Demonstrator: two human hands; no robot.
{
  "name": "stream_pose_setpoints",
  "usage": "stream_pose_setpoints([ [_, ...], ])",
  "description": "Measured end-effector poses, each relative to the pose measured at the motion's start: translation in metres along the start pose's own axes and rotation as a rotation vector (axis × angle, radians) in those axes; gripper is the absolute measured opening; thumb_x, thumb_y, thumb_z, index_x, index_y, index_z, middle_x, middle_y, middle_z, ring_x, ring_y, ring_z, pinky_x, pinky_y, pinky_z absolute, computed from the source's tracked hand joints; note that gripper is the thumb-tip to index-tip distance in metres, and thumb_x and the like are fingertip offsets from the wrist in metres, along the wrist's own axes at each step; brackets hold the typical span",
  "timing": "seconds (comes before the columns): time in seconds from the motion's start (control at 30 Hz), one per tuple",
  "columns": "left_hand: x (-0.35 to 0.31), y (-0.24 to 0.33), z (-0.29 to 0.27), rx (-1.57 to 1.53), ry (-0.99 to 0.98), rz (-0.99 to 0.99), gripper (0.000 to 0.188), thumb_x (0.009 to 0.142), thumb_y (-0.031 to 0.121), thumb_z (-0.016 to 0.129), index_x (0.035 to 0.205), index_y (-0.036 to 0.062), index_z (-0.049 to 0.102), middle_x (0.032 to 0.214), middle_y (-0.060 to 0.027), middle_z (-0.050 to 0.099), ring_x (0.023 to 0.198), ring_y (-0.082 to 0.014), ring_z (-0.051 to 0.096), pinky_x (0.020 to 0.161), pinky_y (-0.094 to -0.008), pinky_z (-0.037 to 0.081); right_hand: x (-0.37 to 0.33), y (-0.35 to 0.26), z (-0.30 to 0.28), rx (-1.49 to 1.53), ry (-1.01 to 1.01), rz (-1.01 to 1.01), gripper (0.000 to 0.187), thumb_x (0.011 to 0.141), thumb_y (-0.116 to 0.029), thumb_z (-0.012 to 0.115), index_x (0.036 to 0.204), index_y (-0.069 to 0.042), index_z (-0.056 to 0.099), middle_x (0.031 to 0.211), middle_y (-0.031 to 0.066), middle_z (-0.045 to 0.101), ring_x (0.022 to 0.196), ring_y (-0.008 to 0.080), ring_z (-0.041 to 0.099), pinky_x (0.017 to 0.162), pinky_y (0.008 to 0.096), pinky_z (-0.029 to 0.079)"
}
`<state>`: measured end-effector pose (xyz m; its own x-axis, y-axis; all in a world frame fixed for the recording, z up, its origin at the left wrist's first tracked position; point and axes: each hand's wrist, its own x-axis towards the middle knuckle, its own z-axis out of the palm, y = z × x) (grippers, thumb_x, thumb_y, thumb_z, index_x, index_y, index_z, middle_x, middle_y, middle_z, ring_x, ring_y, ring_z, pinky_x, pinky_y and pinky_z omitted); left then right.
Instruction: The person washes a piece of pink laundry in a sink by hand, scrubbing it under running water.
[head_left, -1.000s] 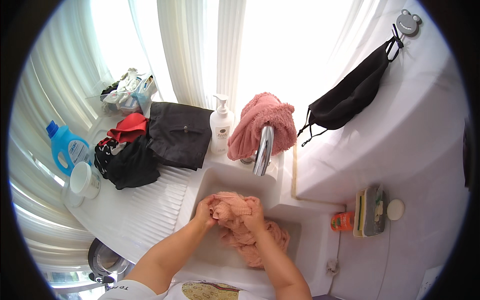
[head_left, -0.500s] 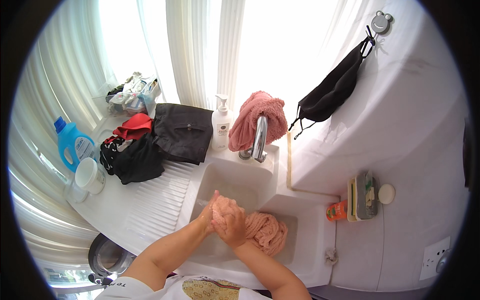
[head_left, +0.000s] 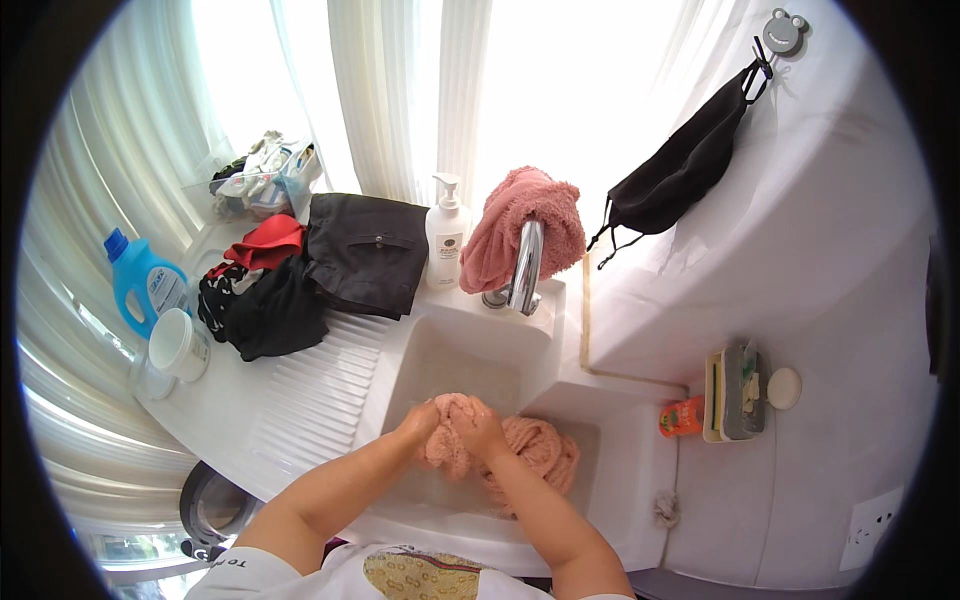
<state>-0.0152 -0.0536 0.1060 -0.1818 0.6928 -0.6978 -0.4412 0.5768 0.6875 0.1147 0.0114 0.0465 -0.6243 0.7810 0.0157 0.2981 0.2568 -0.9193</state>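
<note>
A peach-pink, bumpy-textured cloth (head_left: 450, 440) is bunched between my two hands over the white sink (head_left: 480, 330). My left hand (head_left: 421, 418) grips its left side, fingers closed. On its right side my right hand (head_left: 483, 430) is closed round the fabric. Part of the cloth hangs down toward the cloudy water. More pink fabric of the same texture (head_left: 543, 452) lies heaped in the basin, beside my right wrist. Whether it joins the held part is hidden behind my right hand and forearm.
Behind the basin stands a chrome faucet (head_left: 527, 265) with a dusty-pink fluffy towel (head_left: 520, 225) draped over it. A white pump bottle (head_left: 447, 235), dark shorts (head_left: 365, 255), black clothes (head_left: 275, 320) and a blue detergent bottle (head_left: 145, 280) line the left counter. A black mask (head_left: 680, 165) hangs right.
My hands have drawn slightly apart, and the left hand now grips the cloth's edge instead of cupping it. The bunched cloth hangs lower between them. The whole view has shifted a little.
</note>
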Motion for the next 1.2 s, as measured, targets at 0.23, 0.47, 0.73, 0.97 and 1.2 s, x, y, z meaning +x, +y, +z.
stream_pose_setpoints([
  [0.23,0.026,0.017,-0.022,0.916,0.379,0.556,0.051,0.082,0.034,0.065,0.120,0.0030,0.048,0.114,-0.0261,0.056,0.107,-0.0442,0.055,0.083,-0.0441,0.050,0.043,0.045,-0.049,-0.323,0.324,-0.033,0.066,0.086,-0.037,0.065,0.132,0.002,0.040,0.132,0.0268,0.046,0.122,0.0363,0.044,0.101,0.0414,0.036],
  [0.47,0.036,-0.076,-0.007,1.658,-0.077,0.337,0.039,0.080,0.023,0.061,0.116,0.0067,0.056,0.107,-0.0203,0.060,0.092,-0.0379,0.063,0.083,-0.0426,0.050,-0.007,0.018,-0.004,-0.929,-0.457,0.214,0.086,0.077,-0.046,0.068,0.147,-0.015,0.029,0.150,0.0212,0.027,0.140,0.0371,0.022,0.111,0.0573,0.017],
  [0.73,0.036,-0.034,0.012,1.829,0.130,0.648,0.053,0.077,0.028,0.065,0.125,0.0083,0.055,0.120,-0.0107,0.061,0.114,-0.0304,0.056,0.095,-0.0469,0.043,-0.032,0.043,-0.041,-0.858,-0.387,0.187,0.092,0.070,-0.048,0.073,0.146,-0.017,0.031,0.134,0.0190,0.049,0.121,0.0402,0.048,0.100,0.0471,0.040],
  [0.97,0.070,-0.059,-0.002,1.943,0.045,0.649,0.041,0.074,0.025,0.066,0.112,0.0125,0.064,0.107,-0.0118,0.067,0.106,-0.0298,0.061,0.091,-0.0467,0.045,-0.022,-0.019,-0.120,-0.444,-0.660,0.429,0.061,0.073,-0.027,0.072,0.123,0.003,0.055,0.098,0.0216,0.067,0.093,0.0326,0.065,0.085,0.0398,0.051],
  [1.2,0.032,0.052,0.005,1.830,-0.065,0.129,0.035,0.073,0.029,0.066,0.104,0.0129,0.071,0.101,-0.0101,0.070,0.094,-0.0289,0.067,0.080,-0.0373,0.052,-0.047,0.047,-0.161,0.635,0.033,0.658,0.039,0.072,-0.005,0.068,0.110,0.007,0.063,0.101,0.0110,0.067,0.090,0.0174,0.064,0.079,0.0314,0.053],
])
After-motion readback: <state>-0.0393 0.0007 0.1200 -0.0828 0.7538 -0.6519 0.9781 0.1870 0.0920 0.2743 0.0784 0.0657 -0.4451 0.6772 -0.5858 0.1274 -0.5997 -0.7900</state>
